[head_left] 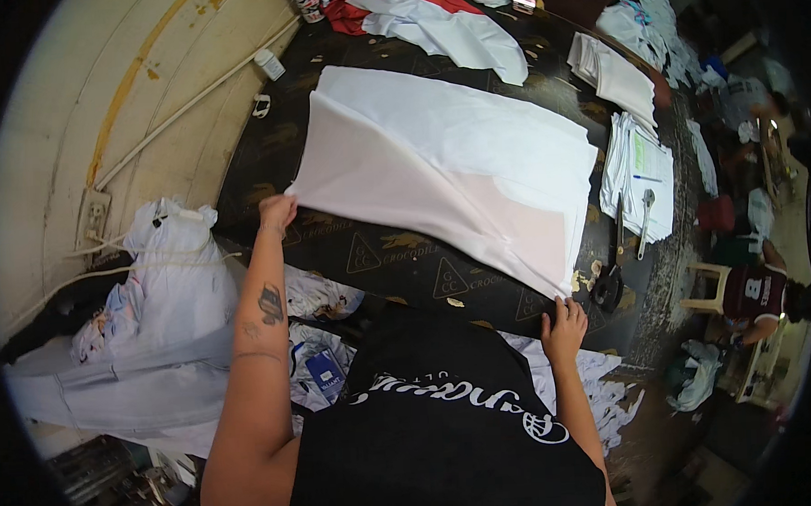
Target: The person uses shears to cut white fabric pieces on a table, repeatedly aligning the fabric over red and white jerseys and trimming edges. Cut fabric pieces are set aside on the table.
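Head view looks down on two bare hands gripping one large white fabric sheet (447,161) spread over a dark counter (397,258). The left hand (277,212) is closed on the sheet's near left corner, pinching it at the counter's left edge, forearm stretched out straight. The right hand (564,323) is curled over the sheet's near right corner at the counter's front edge, fingers on top of the cloth. Between the two hands the sheet's near edge hangs taut, and the cloth lies folded over itself, a pinkish underside showing along the front.

Just right of the right hand, black-handled scissors (609,276) lie on the counter, with a metal wrench (645,220) beside them resting on a stack of white cut pieces (641,166). Another folded white stack (615,72) sits farther back, and loose white and red cloth (413,13) lies at the far end. Left of the counter, a tied white bundle (175,263) leans near the wall. Scraps (601,380) litter the floor at right.
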A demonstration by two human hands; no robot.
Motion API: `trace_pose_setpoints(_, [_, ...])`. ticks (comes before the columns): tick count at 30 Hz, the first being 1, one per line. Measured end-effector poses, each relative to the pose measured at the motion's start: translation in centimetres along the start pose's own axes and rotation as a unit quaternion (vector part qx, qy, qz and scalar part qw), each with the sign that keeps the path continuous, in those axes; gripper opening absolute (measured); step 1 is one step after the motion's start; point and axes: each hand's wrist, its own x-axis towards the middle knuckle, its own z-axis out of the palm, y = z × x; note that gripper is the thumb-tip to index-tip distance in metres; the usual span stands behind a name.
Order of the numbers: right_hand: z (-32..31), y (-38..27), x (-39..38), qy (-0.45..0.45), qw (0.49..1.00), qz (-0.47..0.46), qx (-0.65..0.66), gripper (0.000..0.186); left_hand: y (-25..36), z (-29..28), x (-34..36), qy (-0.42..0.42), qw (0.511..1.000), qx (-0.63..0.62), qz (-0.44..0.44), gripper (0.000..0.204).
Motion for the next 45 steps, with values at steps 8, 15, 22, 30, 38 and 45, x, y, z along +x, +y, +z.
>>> trace_pose_setpoints(8, [-0.4,-1.1,-0.3,-0.019,0.995,-0.039,0.088,0.059,0.6,0.1,-2.0,0.068,0.971,0.078,0.216,0.037])
trace_pose_setpoints(15, [-0.2,-0.7,-0.5,-0.049,0.996,-0.036,0.062,0.069,1.4,0.0,-2.0,0.104,0.948,0.106,0.281,0.041])
trace_pose_setpoints(22, [-0.3,0.0,-0.8,-0.068,0.998,-0.006,0.011,0.066,-6.7,-1.0,-4.5,0.246,0.885,0.307,0.247,0.032])
trace_pose_setpoints(30, [-3.3,0.0,5.2,-0.101,0.995,0.006,-0.014,0.038,-7.1,0.1,-8.9,0.278,0.738,0.541,0.293,0.05])
trace_pose_setpoints(38, [-1.4,0.1,23.4,-0.053,0.995,-0.067,0.053,0.056,4.4,9.5,-1.9,0.061,0.793,0.462,0.392,0.053])
trace_pose_setpoints(45, [-2.0,0.7,20.9,-0.009,0.993,-0.095,0.076,0.043,13.9,17.1,4.8,0.12,0.765,0.398,0.492,0.04])
